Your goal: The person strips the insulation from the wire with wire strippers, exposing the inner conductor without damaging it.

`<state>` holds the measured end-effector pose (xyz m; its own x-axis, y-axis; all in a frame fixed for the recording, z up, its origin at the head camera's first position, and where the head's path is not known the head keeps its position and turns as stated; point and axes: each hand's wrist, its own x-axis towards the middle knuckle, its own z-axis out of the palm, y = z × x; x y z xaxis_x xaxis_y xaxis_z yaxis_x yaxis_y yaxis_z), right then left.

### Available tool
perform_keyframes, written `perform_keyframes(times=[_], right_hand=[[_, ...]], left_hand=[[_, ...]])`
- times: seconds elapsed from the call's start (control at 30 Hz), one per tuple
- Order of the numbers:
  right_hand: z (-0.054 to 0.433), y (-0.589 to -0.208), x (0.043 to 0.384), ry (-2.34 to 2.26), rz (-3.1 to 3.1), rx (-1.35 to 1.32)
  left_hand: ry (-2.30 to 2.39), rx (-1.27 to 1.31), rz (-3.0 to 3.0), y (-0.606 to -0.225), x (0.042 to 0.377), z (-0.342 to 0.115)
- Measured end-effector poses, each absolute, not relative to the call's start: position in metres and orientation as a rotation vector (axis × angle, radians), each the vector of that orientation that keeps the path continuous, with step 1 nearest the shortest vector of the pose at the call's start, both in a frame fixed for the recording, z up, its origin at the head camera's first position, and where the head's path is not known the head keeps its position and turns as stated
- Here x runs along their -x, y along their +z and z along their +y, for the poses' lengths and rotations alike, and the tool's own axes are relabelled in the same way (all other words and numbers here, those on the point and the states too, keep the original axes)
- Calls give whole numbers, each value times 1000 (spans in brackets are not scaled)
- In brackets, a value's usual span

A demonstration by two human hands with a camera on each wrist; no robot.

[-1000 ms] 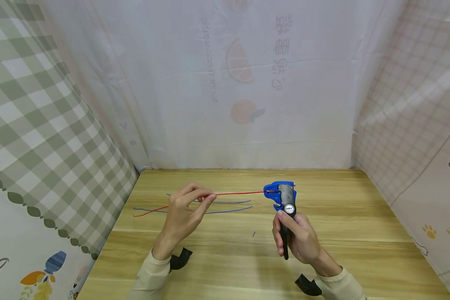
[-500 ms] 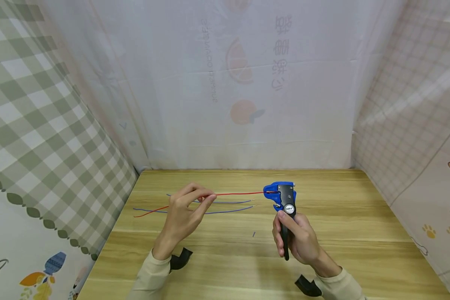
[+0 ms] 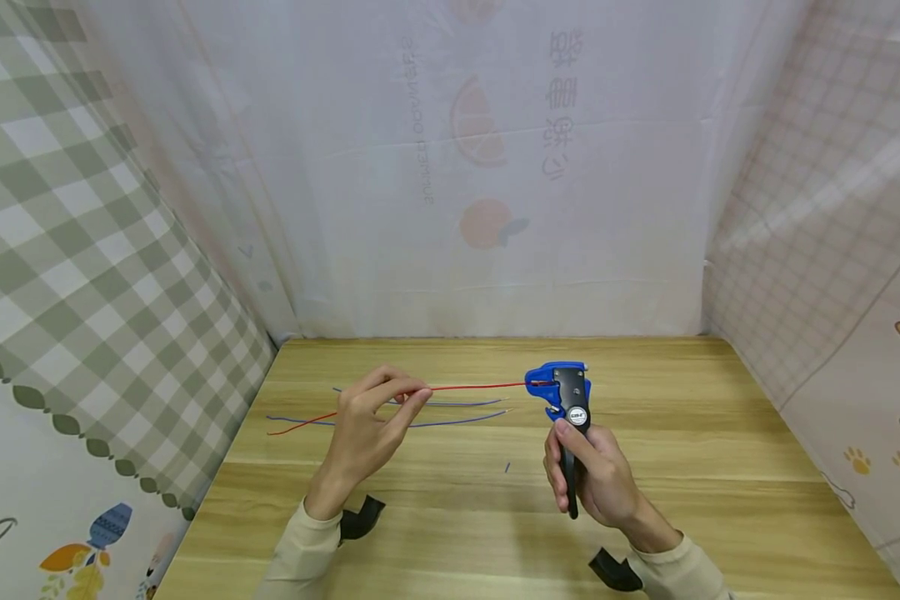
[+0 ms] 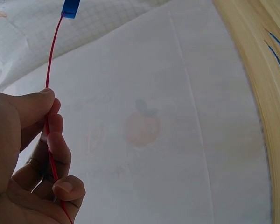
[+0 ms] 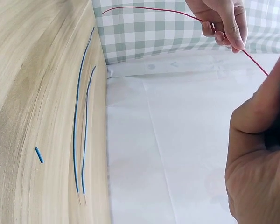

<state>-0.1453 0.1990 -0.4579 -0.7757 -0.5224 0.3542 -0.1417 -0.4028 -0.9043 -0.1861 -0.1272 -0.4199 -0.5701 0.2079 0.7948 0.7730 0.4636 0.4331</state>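
Between thumb and fingertips my left hand [image 3: 375, 421] pinches a red wire [image 3: 480, 386]. The wire's right end runs into the blue jaws of a wire stripper [image 3: 572, 390], and its tail trails off to the left. My right hand [image 3: 603, 475] grips the stripper by its black handles, holding the tool upright. In the left wrist view, the red wire [image 4: 50, 56] rises from the fingertips to the tool's blue tip [image 4: 71, 8]. Most of the stripper lies outside the right wrist view, where the right hand [image 5: 261, 154] covers its handle.
Two blue wires [image 5: 76, 116] with bare ends lie on the wooden table [image 3: 435, 533], partly behind the left hand in the head view. A short blue scrap of insulation [image 3: 507, 467] sits nearer the front. Curtains hang behind and at both sides.
The stripper and right hand have shifted very slightly to the left. Both hands keep their hold, and the red wire stays in the tool's jaws.
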Motion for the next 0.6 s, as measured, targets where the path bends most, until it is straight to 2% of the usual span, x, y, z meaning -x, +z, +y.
perform_keyframes(times=[0.6], right_hand=[[197,-459,146,-2272,1530,950]], left_hand=[[-1080,810,-2028,-422,185,-130]])
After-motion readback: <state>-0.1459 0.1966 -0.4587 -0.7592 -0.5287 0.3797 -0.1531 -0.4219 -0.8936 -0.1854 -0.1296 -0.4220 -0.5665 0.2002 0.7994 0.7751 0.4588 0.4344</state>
